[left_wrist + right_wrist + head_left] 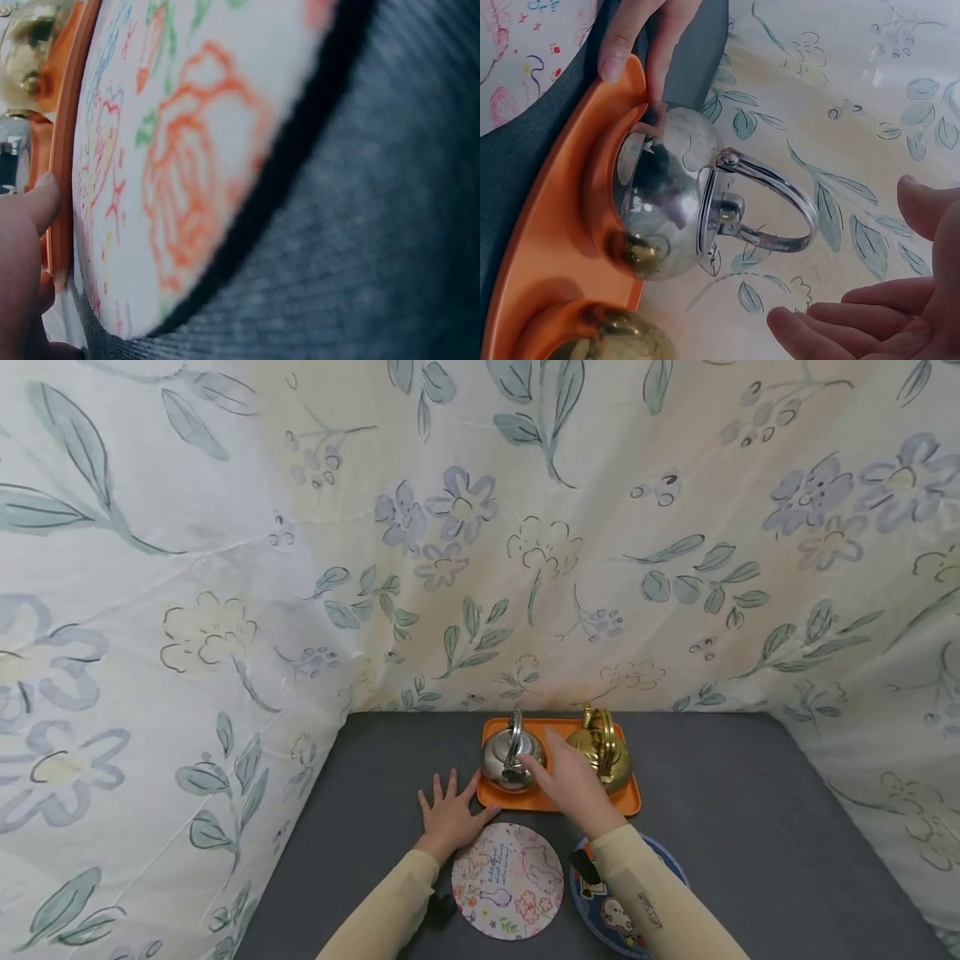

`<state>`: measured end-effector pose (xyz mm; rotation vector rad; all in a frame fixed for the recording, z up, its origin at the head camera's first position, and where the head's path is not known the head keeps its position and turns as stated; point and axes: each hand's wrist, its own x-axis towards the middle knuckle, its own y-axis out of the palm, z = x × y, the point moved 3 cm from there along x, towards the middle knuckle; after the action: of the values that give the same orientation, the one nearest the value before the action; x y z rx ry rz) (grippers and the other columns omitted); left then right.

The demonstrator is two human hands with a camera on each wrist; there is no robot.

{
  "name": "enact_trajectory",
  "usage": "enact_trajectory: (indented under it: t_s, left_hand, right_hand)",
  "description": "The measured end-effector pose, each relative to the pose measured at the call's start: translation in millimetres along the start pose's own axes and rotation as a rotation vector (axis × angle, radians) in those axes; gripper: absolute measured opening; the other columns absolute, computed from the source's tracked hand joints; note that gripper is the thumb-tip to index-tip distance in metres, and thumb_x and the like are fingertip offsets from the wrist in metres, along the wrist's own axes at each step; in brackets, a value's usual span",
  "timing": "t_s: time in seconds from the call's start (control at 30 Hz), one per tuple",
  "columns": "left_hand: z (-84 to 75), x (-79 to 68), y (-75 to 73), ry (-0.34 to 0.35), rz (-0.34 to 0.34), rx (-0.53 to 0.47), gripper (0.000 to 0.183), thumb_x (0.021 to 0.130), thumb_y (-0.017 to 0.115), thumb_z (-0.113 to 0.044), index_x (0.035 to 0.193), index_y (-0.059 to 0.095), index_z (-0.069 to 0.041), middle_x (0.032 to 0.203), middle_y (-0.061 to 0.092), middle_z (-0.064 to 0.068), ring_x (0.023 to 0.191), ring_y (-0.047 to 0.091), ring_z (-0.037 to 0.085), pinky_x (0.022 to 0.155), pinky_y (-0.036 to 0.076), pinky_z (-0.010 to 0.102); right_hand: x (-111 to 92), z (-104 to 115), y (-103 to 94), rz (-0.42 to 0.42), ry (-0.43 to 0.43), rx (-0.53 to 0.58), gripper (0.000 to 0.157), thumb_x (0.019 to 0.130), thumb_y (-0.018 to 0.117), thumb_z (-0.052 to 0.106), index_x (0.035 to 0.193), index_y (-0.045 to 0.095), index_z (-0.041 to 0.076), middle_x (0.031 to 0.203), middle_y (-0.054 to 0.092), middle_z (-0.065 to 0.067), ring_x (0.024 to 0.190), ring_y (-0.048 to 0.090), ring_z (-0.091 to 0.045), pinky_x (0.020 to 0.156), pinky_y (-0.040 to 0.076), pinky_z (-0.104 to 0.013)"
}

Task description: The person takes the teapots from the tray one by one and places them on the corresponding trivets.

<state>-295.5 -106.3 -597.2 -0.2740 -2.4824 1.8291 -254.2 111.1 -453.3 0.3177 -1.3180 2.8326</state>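
Note:
My left hand [451, 820] lies with spread, straight fingers at the front left corner of an orange tray [513, 801]; its thumb [45, 199] touches the tray's rim. On the tray's left half stands a silver kettle [675, 202] with its arched handle raised. A gold kettle [619, 770] stands on the right half, partly behind my right hand [576, 782]. That hand is over the tray, between the two kettles and nearest the silver one's handle. In the right wrist view its thumb and fingers are apart, with nothing between them.
A round white mat with floral drawings [507, 885] lies in front of the tray. Right of it is a round blue patterned mat [611, 920], partly under my right forearm. A dark grey table [720, 810] carries everything, with flowered cloth [465, 568] hanging behind and at both sides.

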Motion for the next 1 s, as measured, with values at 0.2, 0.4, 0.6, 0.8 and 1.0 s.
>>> enact_trajectory:
  t_s: [0.2,0.4,0.6,0.8,1.0]
  left_hand:
    - [6.4,-4.8,-6.2,-0.022,-0.005,-0.020,0.084,0.087,0.047,-0.081,0.158,0.031,-0.040,0.167,0.022,0.015,0.153,0.009,0.049,0.113,0.006,0.078]
    - [7.4,-3.5,-5.3,-0.016,0.008,-0.032,0.083,0.088,0.049,-0.079,0.158,0.031,-0.041,0.167,0.022,0.016,0.153,0.008,0.049,0.112,0.006,0.079]
    - [6.8,-1.9,-1.7,-0.004,0.010,-0.021,0.083,0.087,0.047,-0.081,0.158,0.029,-0.042,0.167,0.022,0.015,0.154,0.008,0.049,0.112,0.006,0.079]
    - [5.4,-2.1,0.1,-0.001,0.005,-0.017,0.083,0.087,0.046,-0.082,0.158,0.030,-0.042,0.167,0.023,0.015,0.154,0.008,0.049,0.112,0.006,0.079]
    - [4.5,-1.7,1.4,0.009,-0.004,-0.019,0.083,0.087,0.046,-0.082,0.158,0.030,-0.043,0.167,0.024,0.014,0.154,0.009,0.048,0.113,0.007,0.078]
  right_hand:
    - [10.0,9.7,10.4,-0.037,-0.035,-0.015,0.078,0.101,0.057,0.050,0.151,0.039,-0.007,0.149,0.048,-0.027,0.131,0.055,-0.042,0.105,0.047,-0.053]
    - [21.9,8.9,20.0,-0.019,0.033,-0.011,0.078,0.101,0.057,0.049,0.151,0.039,-0.007,0.149,0.049,-0.027,0.128,0.057,-0.043,0.104,0.048,-0.055]
    - [31.8,10.2,24.7,-0.026,0.049,-0.037,0.078,0.101,0.055,0.050,0.149,0.040,-0.011,0.123,0.067,-0.029,0.094,0.072,-0.037,0.087,0.057,-0.052]
    - [36.6,12.1,26.3,-0.039,0.066,-0.058,0.081,0.101,0.054,0.054,0.147,0.043,-0.011,0.118,0.068,-0.031,0.093,0.072,-0.039,0.081,0.059,-0.050]
    - [40.6,11.2,28.9,-0.042,0.067,-0.072,0.080,0.100,0.056,0.053,0.147,0.043,-0.012,0.111,0.071,-0.030,0.089,0.072,-0.039,0.080,0.059,-0.050]
